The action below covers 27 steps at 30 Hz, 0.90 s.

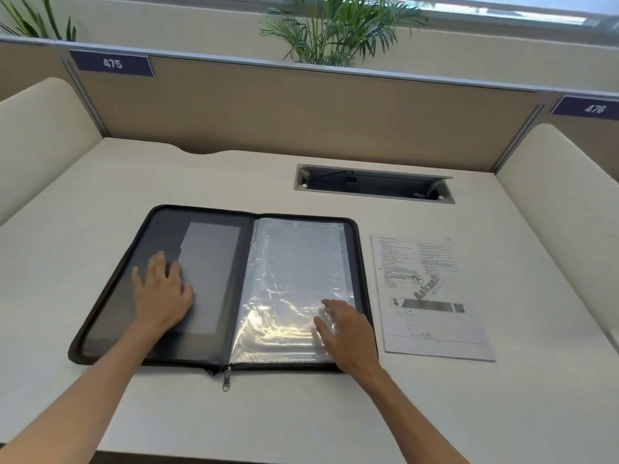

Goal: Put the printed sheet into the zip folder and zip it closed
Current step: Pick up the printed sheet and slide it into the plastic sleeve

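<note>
Zip folder [214, 296] lies spread open and flat on the pale tabletop [301, 413], its dark left cover facing up and a stack of clear plastic sleeves [288, 279] filling its right half. The zipper pull [226, 380] hangs off the near edge at the spine. The left hand [164, 293] rests palm down on the left cover, fingers spread, grasping nothing. The right hand [348, 329] lies released on the sleeves near the lower right corner, fingertips touching the plastic. The printed sheet [432, 296] lies flat on the tabletop just beside the folder's right edge, outside it. A cable slot [375, 184] sits in the tabletop behind them.
</note>
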Tool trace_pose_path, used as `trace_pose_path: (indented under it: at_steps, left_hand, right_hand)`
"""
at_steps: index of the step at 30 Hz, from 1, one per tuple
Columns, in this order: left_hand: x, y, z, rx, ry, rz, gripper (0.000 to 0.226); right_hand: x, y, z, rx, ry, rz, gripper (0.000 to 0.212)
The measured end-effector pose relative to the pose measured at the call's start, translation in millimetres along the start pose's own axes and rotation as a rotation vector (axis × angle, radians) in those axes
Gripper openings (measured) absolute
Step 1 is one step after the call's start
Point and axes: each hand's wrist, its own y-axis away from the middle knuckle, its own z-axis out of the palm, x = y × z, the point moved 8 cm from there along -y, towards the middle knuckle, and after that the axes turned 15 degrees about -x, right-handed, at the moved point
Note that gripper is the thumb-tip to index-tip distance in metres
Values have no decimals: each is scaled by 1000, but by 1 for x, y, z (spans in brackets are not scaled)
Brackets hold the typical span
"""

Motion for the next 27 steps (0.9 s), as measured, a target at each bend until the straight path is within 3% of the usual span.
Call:
trace_pose_path:
  at_steps: [11,20,27]
  left_hand:
    - [191,40,10,122,188,386,47]
    - [307,64,30,36,231,555,44]
    - [358,80,48,-28,174,654,58]
  right_hand:
    - [97,10,-88,202,-78,251,36]
    - [180,39,-142,234,-44,485,43]
    - [220,55,-158,160,160,706,70]
